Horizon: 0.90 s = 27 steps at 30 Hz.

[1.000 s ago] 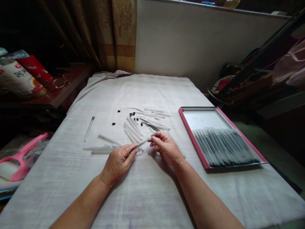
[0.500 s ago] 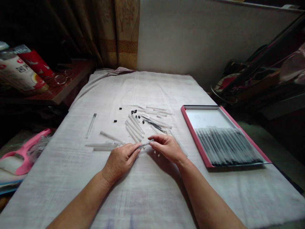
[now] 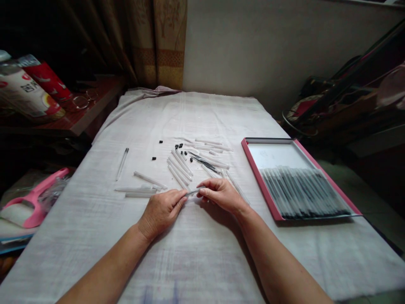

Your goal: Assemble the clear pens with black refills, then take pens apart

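Note:
My left hand [image 3: 162,210] is closed around one end of a thin, clear pen [image 3: 192,192], its thumb pressed against the fingers. At the pen's other end, the thumb and fingertips of my right hand [image 3: 221,194] pinch it. My fingers cover both ends, so the tip and any cap are hidden. Just beyond my hands lie several clear pen barrels [image 3: 179,171], a bundle of dark refills [image 3: 205,162] and several small black end plugs [image 3: 181,145]. More barrels [image 3: 141,195] lie beside my left hand.
A pink-edged shallow box [image 3: 257,181] at the right holds a row of pens [image 3: 306,194]. One black-ended pen [image 3: 122,164] lies apart at the left. A white cloth [image 3: 202,261] covers the table. Beyond its left edge are a pink tape dispenser [image 3: 38,198] and a wooden shelf [image 3: 85,116].
My right fingertips have shifted slightly left along the pen. Small white bits seen beneath my right hand are now hidden. The view has tilted a little; the left hand keeps its grip.

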Available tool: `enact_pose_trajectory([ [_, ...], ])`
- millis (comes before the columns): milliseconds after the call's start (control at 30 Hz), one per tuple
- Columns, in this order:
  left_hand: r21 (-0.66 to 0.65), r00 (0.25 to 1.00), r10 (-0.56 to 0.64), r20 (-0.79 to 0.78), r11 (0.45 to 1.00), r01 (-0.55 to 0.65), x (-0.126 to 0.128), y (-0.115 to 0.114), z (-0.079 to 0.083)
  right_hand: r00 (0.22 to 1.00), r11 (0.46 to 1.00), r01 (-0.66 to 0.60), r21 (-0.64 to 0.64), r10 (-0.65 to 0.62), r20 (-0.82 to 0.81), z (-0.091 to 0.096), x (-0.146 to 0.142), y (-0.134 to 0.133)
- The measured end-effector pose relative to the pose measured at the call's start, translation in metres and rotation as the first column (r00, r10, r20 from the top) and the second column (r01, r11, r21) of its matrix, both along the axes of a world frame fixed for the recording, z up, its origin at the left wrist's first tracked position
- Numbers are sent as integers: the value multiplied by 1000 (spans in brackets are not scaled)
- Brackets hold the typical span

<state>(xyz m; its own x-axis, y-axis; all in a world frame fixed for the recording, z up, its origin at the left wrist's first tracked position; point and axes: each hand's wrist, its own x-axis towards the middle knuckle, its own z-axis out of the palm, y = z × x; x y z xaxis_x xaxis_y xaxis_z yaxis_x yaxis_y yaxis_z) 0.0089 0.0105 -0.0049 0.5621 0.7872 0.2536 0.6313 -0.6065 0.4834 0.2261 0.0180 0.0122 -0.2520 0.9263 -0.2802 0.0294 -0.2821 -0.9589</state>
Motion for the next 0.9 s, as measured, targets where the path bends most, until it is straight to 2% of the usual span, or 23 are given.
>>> enact_pose_trajectory([
  [167,1,1000,-1,14,1000,1,1,0,0,999,1000,-9,-4,9,-39,-1,-1,0],
  [267,-1,996,12,84,1000,-12,6,1,1,996,1000,19,17,-17,-91,0,-6,-1],
  [433,-60,970,23,241,998,-8,13,3,1,981,993,89,77,-74,-182,3,-17,-3],
  [567,-80,971,37,237,997,-18,11,4,-1,969,963,210,167,-182,-166,10,-16,0],
  [667,-71,975,70,211,996,-56,9,5,-3,925,879,377,291,-343,-163,22,3,4],
  [733,-60,977,81,196,996,-70,9,5,-4,881,804,469,365,-455,-129,33,28,7],
  [800,-46,980,75,185,997,-68,8,5,-4,805,701,551,453,-589,-66,44,62,8],
  [900,-32,982,54,183,998,-49,8,6,-4,641,569,578,585,-760,107,57,124,6],
])
